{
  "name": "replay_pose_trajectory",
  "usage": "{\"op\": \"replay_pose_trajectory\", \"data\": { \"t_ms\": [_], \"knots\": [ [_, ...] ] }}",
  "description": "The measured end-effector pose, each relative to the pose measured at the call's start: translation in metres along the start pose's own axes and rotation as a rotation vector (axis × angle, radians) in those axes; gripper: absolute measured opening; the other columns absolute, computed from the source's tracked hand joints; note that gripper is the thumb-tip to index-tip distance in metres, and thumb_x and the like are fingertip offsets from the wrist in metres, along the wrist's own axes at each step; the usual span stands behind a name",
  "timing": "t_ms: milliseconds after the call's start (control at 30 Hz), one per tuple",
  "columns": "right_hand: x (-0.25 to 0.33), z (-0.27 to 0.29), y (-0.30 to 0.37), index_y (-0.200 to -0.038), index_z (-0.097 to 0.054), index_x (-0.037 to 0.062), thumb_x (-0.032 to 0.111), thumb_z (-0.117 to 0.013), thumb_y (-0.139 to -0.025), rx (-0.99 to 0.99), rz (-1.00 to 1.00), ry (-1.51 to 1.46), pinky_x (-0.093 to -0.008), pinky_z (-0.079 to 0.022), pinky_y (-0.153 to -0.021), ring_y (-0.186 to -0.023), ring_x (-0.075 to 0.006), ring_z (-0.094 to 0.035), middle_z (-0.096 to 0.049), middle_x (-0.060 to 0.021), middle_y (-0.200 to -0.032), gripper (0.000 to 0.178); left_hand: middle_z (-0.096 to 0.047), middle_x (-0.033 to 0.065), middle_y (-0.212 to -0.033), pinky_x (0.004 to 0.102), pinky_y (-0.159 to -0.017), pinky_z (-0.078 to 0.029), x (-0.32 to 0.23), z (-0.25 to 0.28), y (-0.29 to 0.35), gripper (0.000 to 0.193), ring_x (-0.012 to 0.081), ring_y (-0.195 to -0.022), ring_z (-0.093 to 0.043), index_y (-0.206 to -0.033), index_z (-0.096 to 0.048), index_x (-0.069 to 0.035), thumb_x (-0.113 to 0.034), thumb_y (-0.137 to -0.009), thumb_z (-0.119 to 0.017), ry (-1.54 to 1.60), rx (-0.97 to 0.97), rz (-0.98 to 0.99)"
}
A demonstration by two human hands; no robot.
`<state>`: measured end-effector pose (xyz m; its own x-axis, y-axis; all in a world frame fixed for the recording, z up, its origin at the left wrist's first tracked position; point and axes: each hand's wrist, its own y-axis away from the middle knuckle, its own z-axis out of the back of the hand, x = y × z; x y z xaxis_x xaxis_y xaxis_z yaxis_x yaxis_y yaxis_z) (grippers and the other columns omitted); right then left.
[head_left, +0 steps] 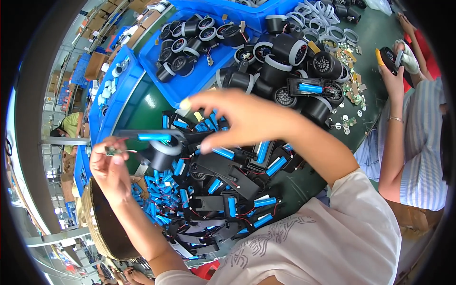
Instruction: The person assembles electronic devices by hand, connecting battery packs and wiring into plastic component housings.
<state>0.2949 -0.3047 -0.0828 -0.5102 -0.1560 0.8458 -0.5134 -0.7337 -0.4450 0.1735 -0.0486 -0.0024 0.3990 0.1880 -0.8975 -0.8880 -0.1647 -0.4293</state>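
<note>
My left hand (110, 171) is closed at the left of the table, with a small green circuit board (113, 151) at its fingertips. Beside those fingers is a black fan-like unit (161, 157): a round housing with a grey ring and a flat handle part carrying a blue battery cell (153, 137). Motion blurs this unit, and its exact grip point is unclear. My right hand (237, 116) hovers to the right of it, blurred, fingers spread and curved around nothing, a yellow covering on one fingertip. Black handle shells (228, 175) with blue cells lie below it.
Loose blue cells with wires (159, 199) are heaped near me. A blue tray (159, 88) holds more black units; others (278, 71) pile beside it, near grey rings (316, 19) and small boards (354, 95). A co-worker's hand (392, 78) works at right. A round woven basket (90, 223) stands left.
</note>
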Motion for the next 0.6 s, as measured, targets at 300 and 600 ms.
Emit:
{"op": "replay_pose_trajectory", "data": {
  "t_ms": [300,600],
  "knots": [
    [-0.057,0.01,-0.063,-0.07,-0.065,0.0077,0.004,-0.059,-0.063,0.194,-0.006,0.922,-0.0398,-0.04,-0.073,-0.085,-0.027,-0.055,-0.062,-0.0084,-0.077,0.009,-0.061,0.0092,-0.091,0.0252,-0.079,-0.048,0.081,0.136,-0.039,0.02,0.0141,-0.084,-0.059,-0.099,-0.056,0.004,0.004,-0.08,-0.059,-0.377,-0.223,0.214],
    [-0.079,-0.008,-0.089,-0.07,-0.065,0.0073,0.009,-0.058,-0.066,0.418,-0.112,1.129,-0.0393,-0.04,-0.077,-0.086,-0.0256,-0.057,-0.063,-0.0095,-0.075,0.008,-0.062,0.0165,-0.09,0.0371,-0.079,-0.046,0.142,0.185,-0.05,0.046,0.0282,-0.088,-0.059,-0.104,-0.057,0.001,-0.021,-0.067,-0.072,-1.446,-0.342,0.257]
  ]
}}
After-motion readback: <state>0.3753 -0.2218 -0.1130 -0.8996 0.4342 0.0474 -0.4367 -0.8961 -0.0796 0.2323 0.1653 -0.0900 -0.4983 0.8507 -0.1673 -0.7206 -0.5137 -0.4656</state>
